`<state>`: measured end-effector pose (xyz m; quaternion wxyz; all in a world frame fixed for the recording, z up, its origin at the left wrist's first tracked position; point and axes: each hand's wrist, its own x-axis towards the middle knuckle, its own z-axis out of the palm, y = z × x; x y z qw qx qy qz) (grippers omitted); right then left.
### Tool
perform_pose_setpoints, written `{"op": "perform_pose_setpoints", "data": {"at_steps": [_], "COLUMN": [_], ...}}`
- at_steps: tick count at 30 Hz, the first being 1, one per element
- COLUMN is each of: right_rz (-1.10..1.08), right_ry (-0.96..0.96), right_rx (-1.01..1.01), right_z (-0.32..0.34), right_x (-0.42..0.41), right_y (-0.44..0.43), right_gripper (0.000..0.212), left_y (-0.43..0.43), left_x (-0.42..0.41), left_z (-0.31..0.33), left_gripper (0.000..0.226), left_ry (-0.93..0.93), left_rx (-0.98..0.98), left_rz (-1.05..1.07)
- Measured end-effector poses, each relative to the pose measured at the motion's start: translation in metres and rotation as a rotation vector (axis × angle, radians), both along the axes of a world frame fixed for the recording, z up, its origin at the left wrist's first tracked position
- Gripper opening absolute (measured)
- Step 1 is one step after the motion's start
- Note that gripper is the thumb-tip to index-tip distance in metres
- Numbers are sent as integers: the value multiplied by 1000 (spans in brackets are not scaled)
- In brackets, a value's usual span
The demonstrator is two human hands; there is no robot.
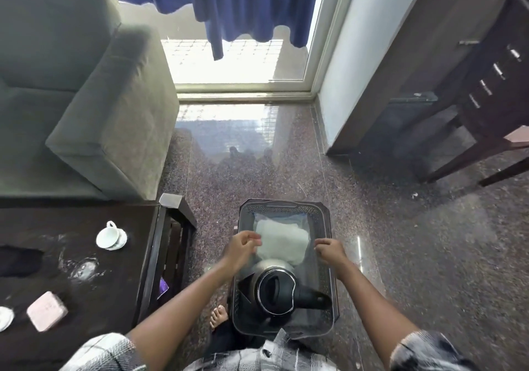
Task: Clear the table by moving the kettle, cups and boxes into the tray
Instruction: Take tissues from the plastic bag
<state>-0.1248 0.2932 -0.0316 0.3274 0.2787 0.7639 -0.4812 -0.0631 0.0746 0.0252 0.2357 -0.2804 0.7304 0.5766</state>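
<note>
1 kettle (pixel 276 292), steel-bodied with a black lid and black handle, stands upright in the near half of the dark perforated tray (pixel 283 204), its handle pointing to the near right. Beyond it, in the far half of the tray, lies a white crumpled sheet (pixel 282 242).

2 bare hands hover over the tray's middle. The left hand (pixel 243 244) is above the left rim and the right hand (pixel 329 249) above the right rim. Both have curled fingers, but motion blur hides whether they grip the rim or anything else, so I cannot tell.

Left of the tray is the dark wooden bench (pixel 114 284). On it 1 white cup (pixel 108 234) sits on a saucer toward the far side, and 1 pink box (pixel 47 310) lies at the near left. A wet patch (pixel 83 267) glistens between them. At the left edge the rim of another white dish (pixel 4 317) shows.

A bare foot (pixel 219 315) rests on the speckled floor (pixel 400 242) between bench and tray. A grey sofa (pixel 100 98) stands beyond the bench.
</note>
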Motion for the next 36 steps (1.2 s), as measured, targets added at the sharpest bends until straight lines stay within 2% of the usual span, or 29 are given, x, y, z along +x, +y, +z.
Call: {"op": "perform_pose_setpoints", "data": {"at_steps": [3, 6, 8, 11, 14, 18, 21, 24, 27, 29, 31, 33, 36], "right_rz": [-220, -304, -303, -227, -189, -110, -90, -101, -131, -180, -191, -111, 200], "right_ry": [-110, -130, -115, -72, -8, 91, 141, 187, 264, 325, 431, 574, 844], "right_rx": [-151, -230, -204, -116, -75, -121, -157, -184, -194, -228, -242, -197, -10], "right_z": [-15, -23, -30, -35, -37, -24, -9, 4, 15, 31, 50, 68, 95], "right_x": [-8, -17, -21, -20, -16, -3, 7, 16, 22, 20, 14, 10, 20], "right_y": [-17, -28, -32, -35, -33, -34, -36, -40, -45, -47, -46, -43, -42], "right_gripper": [56, 63, 60, 34, 22, 16, 24, 12, 19, 15, 14, 13, 13], "left_y": [1, 0, -3, -8, -15, -22, -24, -20, -17, -15, -14, -12, -7], "left_x": [-11, -15, -15, -10, -3, 1, 1, 2, 5, 7, 8, 6, -4], "left_z": [-5, -8, -7, -6, -4, -5, -4, -1, 1, 6, 12, 23, 48], "left_gripper": [18, 22, 21, 24, 25, 25, 25, 25, 26, 26, 25, 27, 35], "left_ry": [5, 11, 17, 39, 45, 40, 34, 40, 41, 46, 48, 30, -20], "left_rx": [-8, -17, -16, -31, -39, -22, -3, 13, 18, 38, 101, 232, 608], "left_rz": [0, 22, 36, 78, 114, 125, 119, 101, 89, 105, 166, 262, 348]}}
